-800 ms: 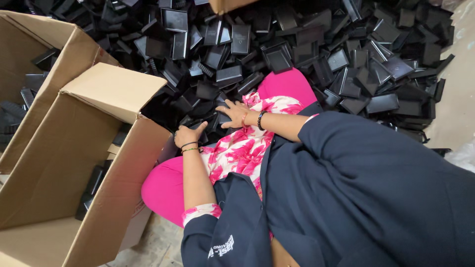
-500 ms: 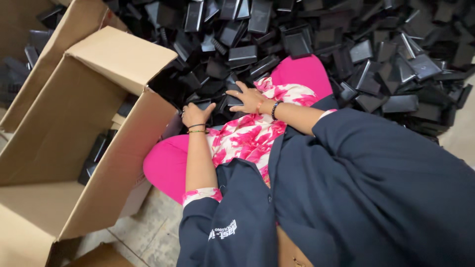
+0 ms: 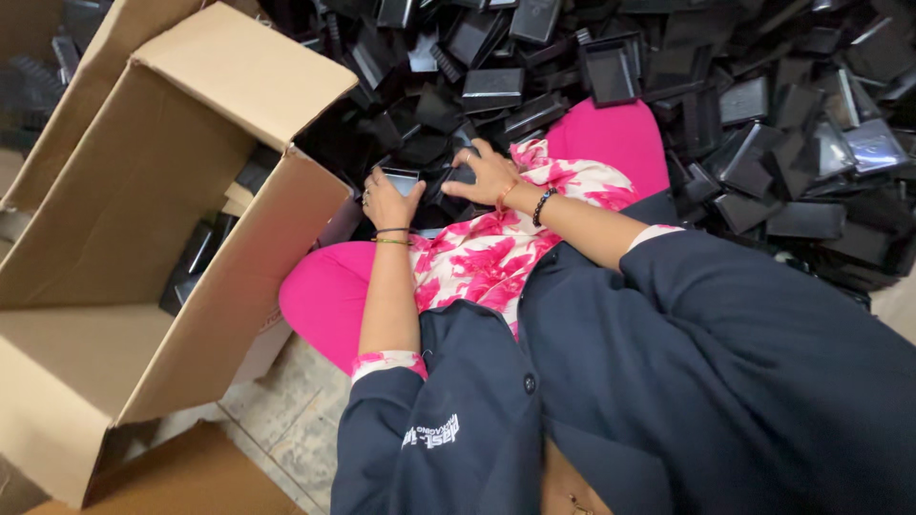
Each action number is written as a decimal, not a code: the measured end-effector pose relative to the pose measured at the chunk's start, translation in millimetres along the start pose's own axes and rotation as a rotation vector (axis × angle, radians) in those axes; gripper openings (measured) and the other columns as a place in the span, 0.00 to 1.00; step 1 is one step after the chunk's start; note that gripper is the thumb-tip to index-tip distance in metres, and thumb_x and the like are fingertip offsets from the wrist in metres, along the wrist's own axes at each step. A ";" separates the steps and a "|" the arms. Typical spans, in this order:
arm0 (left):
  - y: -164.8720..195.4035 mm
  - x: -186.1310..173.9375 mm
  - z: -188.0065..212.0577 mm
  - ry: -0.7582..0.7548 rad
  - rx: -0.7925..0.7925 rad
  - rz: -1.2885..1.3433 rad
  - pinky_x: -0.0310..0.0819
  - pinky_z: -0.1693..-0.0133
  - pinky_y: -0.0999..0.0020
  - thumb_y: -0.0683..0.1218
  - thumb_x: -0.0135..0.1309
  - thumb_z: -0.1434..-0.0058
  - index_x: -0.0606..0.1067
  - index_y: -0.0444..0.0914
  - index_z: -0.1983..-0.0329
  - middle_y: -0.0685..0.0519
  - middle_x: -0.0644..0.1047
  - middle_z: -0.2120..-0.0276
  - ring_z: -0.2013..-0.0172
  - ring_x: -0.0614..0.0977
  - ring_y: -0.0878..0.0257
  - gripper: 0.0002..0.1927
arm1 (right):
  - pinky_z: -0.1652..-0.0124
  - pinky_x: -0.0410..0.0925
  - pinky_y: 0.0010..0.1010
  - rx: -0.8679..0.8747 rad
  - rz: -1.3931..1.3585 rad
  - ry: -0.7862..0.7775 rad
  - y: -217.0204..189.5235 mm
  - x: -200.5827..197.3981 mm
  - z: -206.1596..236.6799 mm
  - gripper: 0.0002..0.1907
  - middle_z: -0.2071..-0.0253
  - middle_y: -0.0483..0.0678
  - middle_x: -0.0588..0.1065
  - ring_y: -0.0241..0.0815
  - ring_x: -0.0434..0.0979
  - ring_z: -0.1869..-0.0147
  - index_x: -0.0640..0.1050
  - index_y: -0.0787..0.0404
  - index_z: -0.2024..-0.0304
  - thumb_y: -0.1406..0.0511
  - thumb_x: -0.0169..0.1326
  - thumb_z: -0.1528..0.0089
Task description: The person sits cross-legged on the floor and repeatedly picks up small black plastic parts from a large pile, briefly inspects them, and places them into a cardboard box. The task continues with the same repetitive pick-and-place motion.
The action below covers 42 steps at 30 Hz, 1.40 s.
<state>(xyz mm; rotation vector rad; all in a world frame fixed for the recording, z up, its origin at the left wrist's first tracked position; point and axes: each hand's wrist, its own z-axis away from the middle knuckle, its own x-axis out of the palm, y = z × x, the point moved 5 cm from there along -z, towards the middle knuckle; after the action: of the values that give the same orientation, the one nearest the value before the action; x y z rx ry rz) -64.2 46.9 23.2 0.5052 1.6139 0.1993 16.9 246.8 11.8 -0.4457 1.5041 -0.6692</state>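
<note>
L hand is curling round a small black tray, fingers pinching its lower edge, thumb side toward the lap. The tray is a flat rectangular piece w/ a raised rim and a glossy inner face that is catching a pale grey-blue glare; it is tilting up toward the camera and sitting just at 12 o'clock of the L hand, right at the foot of the heap. R hand is lying at 3 o'clock of the tray, fingers spreading flat, palm down, pressing on other dark pieces; can't tell if it is gripping any of them. Both wrists are wearing thin bangles, the R one also a dark bead band.

Below the hands, at 6 o'clock, the pink floral top and pink trousers are showing, w/ navy jacket sleeves covering the arms.

Going outward, the pile of black trays is spreading from 11 to 3 o'clock, same shape, lying jumbled at all angles, some face up & shiny, some edge on. At 9 o'clock an open cardboard box is standing just beside the L knee, flaps up, a few black trays lying inside it. Tiled floor is showing at 7 o'clock.
</note>
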 end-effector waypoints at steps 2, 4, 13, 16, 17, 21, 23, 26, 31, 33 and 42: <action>10.2 -4.9 -2.6 0.130 0.099 0.028 0.69 0.49 0.47 0.61 0.72 0.56 0.66 0.32 0.38 0.37 0.72 0.43 0.45 0.75 0.40 0.49 | 0.42 0.66 0.56 0.095 0.043 -0.030 1.6 5.4 -8.1 0.30 0.32 0.60 0.61 0.70 0.70 0.38 0.74 0.47 0.48 0.43 0.66 0.46; 23.3 -8.7 -5.7 0.216 0.217 0.084 0.69 0.45 0.49 0.54 0.68 0.47 0.67 0.33 0.37 0.38 0.72 0.41 0.43 0.75 0.41 0.39 | 0.43 0.67 0.56 0.119 0.141 -0.033 3.4 6.8 -15.0 0.31 0.34 0.59 0.61 0.71 0.69 0.39 0.72 0.49 0.48 0.49 0.68 0.48; 103.7 31.4 -36.5 0.084 0.507 0.344 0.73 0.45 0.54 0.41 0.58 0.38 0.75 0.36 0.48 0.42 0.77 0.48 0.47 0.79 0.44 0.14 | 0.39 0.67 0.46 -0.214 -0.116 0.047 28.0 -60.9 2.7 0.42 0.40 0.66 0.65 0.68 0.69 0.37 0.65 0.65 0.38 0.59 0.67 0.50; 156.5 48.7 -42.7 0.000 0.661 0.421 0.74 0.44 0.54 0.38 0.54 0.40 0.75 0.36 0.48 0.43 0.79 0.49 0.46 0.79 0.45 0.16 | 0.36 0.65 0.43 -0.249 -0.117 0.086 51.0 -114.6 14.3 0.43 0.40 0.65 0.69 0.65 0.71 0.35 0.65 0.65 0.39 0.57 0.69 0.50; 179.1 53.2 -47.1 -0.037 0.726 0.447 0.74 0.43 0.54 0.37 0.53 0.41 0.75 0.36 0.47 0.43 0.79 0.49 0.45 0.79 0.45 0.17 | 0.37 0.66 0.41 -0.175 -0.155 0.097 65.1 -134.2 15.3 0.42 0.41 0.63 0.71 0.62 0.73 0.36 0.66 0.64 0.39 0.57 0.69 0.50; 271.1 72.1 -51.8 -0.221 0.910 0.407 0.73 0.51 0.52 0.49 0.64 0.47 0.74 0.33 0.48 0.40 0.78 0.52 0.52 0.80 0.42 0.26 | 0.36 0.66 0.41 -0.101 -0.313 0.239 113.8 -199.8 22.7 0.41 0.40 0.61 0.72 0.56 0.73 0.33 0.64 0.65 0.36 0.58 0.69 0.44; 305.2 71.7 -50.9 -0.087 0.963 0.327 0.73 0.56 0.51 0.54 0.67 0.56 0.73 0.30 0.48 0.37 0.78 0.53 0.56 0.80 0.41 0.35 | 0.37 0.67 0.41 -0.064 -0.419 0.306 134.3 -215.3 24.7 0.39 0.39 0.60 0.71 0.53 0.72 0.32 0.63 0.65 0.34 0.59 0.68 0.41; 324.6 90.1 -58.1 -0.287 0.771 0.071 0.73 0.55 0.50 0.64 0.69 0.54 0.72 0.33 0.54 0.41 0.79 0.58 0.57 0.81 0.44 0.37 | 0.42 0.71 0.37 0.088 -0.570 0.333 159.2 -218.7 27.1 0.37 0.40 0.57 0.72 0.46 0.74 0.36 0.64 0.63 0.35 0.58 0.66 0.39; 306.7 99.3 -70.0 -0.378 0.542 0.425 0.75 0.51 0.52 0.54 0.58 0.37 0.70 0.35 0.51 0.41 0.81 0.59 0.55 0.83 0.42 0.21 | 0.45 0.72 0.35 0.121 -0.616 0.348 160.5 -214.0 25.4 0.38 0.44 0.55 0.74 0.45 0.77 0.41 0.65 0.60 0.37 0.56 0.68 0.43; 287.7 89.4 -78.3 -0.197 0.431 0.721 0.75 0.50 0.54 0.49 0.54 0.30 0.70 0.35 0.47 0.39 0.81 0.56 0.53 0.82 0.42 0.15 | 0.42 0.69 0.38 -0.010 -0.525 0.424 144.8 -217.9 23.1 0.37 0.43 0.55 0.75 0.48 0.76 0.38 0.67 0.61 0.38 0.57 0.70 0.43; 187.0 40.0 -19.9 -0.438 -0.243 1.833 0.74 0.47 0.58 0.40 0.51 0.38 0.67 0.41 0.35 0.52 0.76 0.48 0.49 0.79 0.57 0.26 | 0.40 0.69 0.38 -0.215 -0.380 0.477 32.2 -177.9 17.1 0.31 0.44 0.55 0.75 0.52 0.76 0.39 0.74 0.61 0.42 0.57 0.67 0.43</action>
<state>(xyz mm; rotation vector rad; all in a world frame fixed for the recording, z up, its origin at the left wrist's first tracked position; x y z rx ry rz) -47.1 233.1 68.0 1.5613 0.2617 1.4711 48.0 384.3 126.3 -0.7891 1.9763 -0.9625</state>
